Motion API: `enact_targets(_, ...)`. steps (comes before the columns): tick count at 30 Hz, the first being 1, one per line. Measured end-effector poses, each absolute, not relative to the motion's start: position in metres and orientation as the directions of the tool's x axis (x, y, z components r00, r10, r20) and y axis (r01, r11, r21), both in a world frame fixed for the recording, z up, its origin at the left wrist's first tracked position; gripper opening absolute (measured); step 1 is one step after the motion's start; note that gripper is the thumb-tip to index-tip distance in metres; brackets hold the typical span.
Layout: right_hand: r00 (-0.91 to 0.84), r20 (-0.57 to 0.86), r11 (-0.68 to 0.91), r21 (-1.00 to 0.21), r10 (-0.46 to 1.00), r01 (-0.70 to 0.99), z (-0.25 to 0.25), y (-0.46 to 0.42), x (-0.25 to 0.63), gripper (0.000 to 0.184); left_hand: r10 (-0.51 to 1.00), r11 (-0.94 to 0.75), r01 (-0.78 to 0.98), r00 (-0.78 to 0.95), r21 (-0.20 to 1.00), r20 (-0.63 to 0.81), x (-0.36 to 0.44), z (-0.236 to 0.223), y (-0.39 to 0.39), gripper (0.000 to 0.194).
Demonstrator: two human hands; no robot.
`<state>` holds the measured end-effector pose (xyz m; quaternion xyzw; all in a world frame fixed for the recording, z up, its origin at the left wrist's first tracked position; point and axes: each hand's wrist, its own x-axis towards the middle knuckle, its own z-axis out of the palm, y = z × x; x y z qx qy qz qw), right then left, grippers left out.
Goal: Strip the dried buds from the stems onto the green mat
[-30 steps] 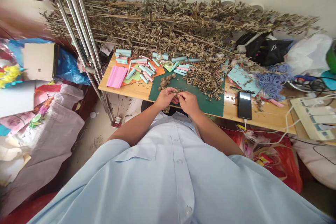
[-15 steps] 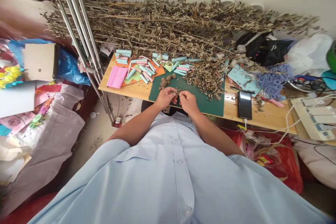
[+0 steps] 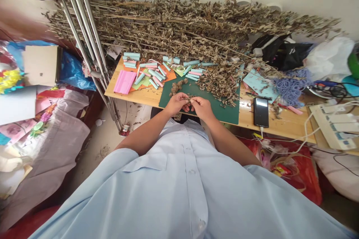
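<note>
My left hand point(image 3: 177, 104) and my right hand point(image 3: 202, 107) meet over the front edge of a green cutting mat point(image 3: 218, 114). Both are closed, pinching dried leaves point(image 3: 189, 98) between the fingertips; most of this small bit is hidden by the fingers. Just beyond my left hand lies a small clump of crumbled dried leaves point(image 3: 176, 86). A larger heap of dried leaves point(image 3: 223, 86) covers the mat's right side, farther off than my right hand.
Long dried plant stalks point(image 3: 174, 26) stretch along the wall. Rolled blue and pink paper tubes point(image 3: 153, 74) lie left of the mat, near folded pink paper point(image 3: 125, 81). To the right are a phone point(image 3: 261, 112) on a cable and a power strip point(image 3: 333, 125). Metal crutches point(image 3: 89, 44) lean at the left.
My right hand has shifted slightly and its fingers work at the dried leaves. My left hand stays almost in place. Nothing else on the table has visibly moved.
</note>
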<state>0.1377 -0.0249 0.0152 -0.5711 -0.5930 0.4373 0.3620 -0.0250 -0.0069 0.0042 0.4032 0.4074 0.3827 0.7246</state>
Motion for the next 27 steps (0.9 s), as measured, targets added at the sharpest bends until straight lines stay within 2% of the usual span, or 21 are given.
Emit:
enact_targets(3, -0.100, -0.026, 0.024, -0.884, 0.995, 0.468, 0.013, -0.024, 0.141, 0.021, 0.880, 0.372, -0.193, 0.383, 0.908, -0.280, -0.024, 0.003, -0.006, 0.024)
enact_targets(8, -0.116, 0.151, 0.189, -0.717, 0.982, 0.671, 0.011, -0.025, 0.137, 0.017, 0.891, 0.340, -0.120, 0.357, 0.933, -0.278, -0.023, 0.003, -0.007, 0.014)
enact_targets(9, -0.095, 0.142, 0.169, -0.728, 0.985, 0.665, 0.011, -0.026, 0.135, 0.016, 0.894, 0.340, -0.117, 0.347, 0.933, -0.282, -0.023, 0.004, -0.008, 0.014)
enact_targets(11, -0.043, 0.034, 0.052, -0.813, 0.999, 0.580, 0.010, -0.026, 0.133, 0.018, 0.897, 0.349, -0.134, 0.336, 0.928, -0.288, -0.024, 0.004, -0.008, 0.015)
enact_targets(14, 0.018, -0.180, -0.175, -0.922, 0.983, 0.344, 0.006, -0.024, 0.132, 0.020, 0.895, 0.365, -0.186, 0.339, 0.912, -0.289, -0.025, 0.004, -0.008, 0.018)
enact_targets(18, 0.086, -0.241, -0.251, -0.956, 0.967, 0.148, -0.001, -0.020, 0.134, 0.020, 0.896, 0.379, -0.237, 0.336, 0.894, -0.291, -0.027, 0.005, -0.008, 0.022)
enact_targets(23, 0.087, -0.235, -0.246, -0.957, 0.968, 0.156, 0.000, -0.020, 0.137, 0.023, 0.889, 0.388, -0.237, 0.351, 0.890, -0.294, -0.025, 0.005, -0.007, 0.025)
enact_targets(27, 0.045, -0.168, -0.174, -0.932, 0.985, 0.319, 0.004, -0.024, 0.142, 0.027, 0.900, 0.373, -0.194, 0.313, 0.907, -0.303, -0.021, 0.001, -0.005, 0.024)
